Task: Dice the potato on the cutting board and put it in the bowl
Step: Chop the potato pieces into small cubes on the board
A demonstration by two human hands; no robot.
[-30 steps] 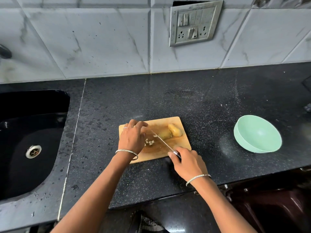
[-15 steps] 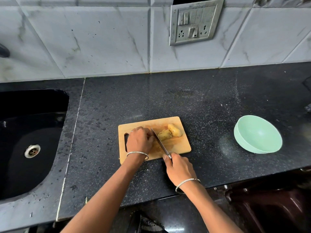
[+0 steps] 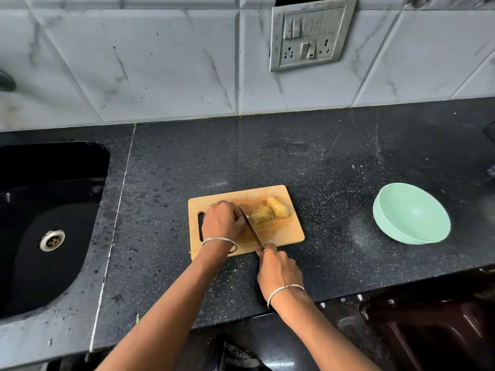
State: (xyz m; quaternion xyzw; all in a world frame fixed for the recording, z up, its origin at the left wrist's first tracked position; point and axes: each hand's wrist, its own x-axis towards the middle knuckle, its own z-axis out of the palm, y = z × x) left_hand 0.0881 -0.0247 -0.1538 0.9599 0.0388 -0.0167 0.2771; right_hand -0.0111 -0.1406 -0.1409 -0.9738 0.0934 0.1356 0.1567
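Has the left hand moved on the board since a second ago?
Yes. The left hand has slid toward the near-left of the board, closing from splayed fingers into a fist beside the knife.

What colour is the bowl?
Mint green bowl, seen in the head view.

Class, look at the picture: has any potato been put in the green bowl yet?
No. The green bowl sits empty on the counter to the right, while the potato pieces lie on the cutting board.
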